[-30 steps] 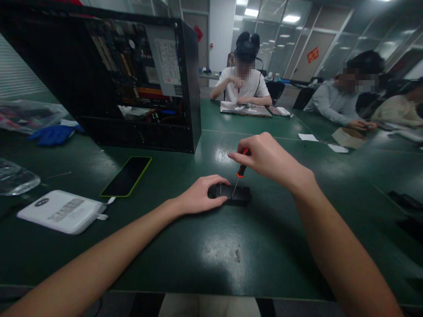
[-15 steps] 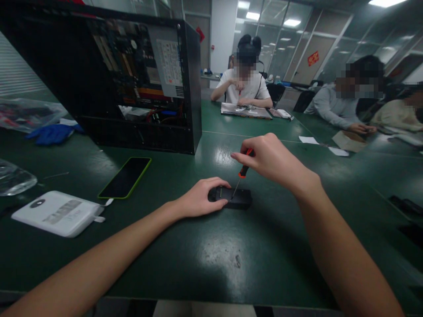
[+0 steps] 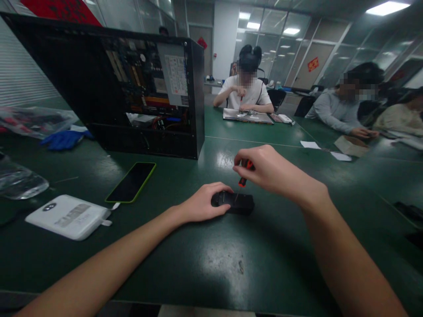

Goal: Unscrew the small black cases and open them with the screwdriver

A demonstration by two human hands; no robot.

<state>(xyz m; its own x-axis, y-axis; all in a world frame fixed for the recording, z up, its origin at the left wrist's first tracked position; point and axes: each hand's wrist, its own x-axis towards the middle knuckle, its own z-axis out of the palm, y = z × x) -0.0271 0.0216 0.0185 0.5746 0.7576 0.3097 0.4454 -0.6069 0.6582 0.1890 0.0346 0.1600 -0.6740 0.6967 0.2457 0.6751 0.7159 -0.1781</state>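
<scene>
A small black oblong device point(image 3: 243, 203) lies on the green table. My left hand point(image 3: 205, 203) grips its left end between thumb and fingers and holds it against the tabletop. Above it, my right hand point(image 3: 261, 165) is closed around the red and black handle of a screwdriver point(image 3: 243, 178). The shaft points down at the top face of the device; whether the tip touches it I cannot tell. What kind of device it is does not show clearly.
An open black computer case point(image 3: 194, 110) stands at the back left. Nearer are a phone in a green case point(image 3: 131, 182), a white power bank point(image 3: 68, 218), blue gloves point(image 3: 64, 139) and a plastic bag point(image 3: 21, 178). Co-workers sit across the table, one with a flat panel point(image 3: 247, 116).
The view has tilted up slightly and shifted left. My right hand's grip on the screwdriver has turned a little, with the fingers closer around the handle. The left hand still holds the device.
</scene>
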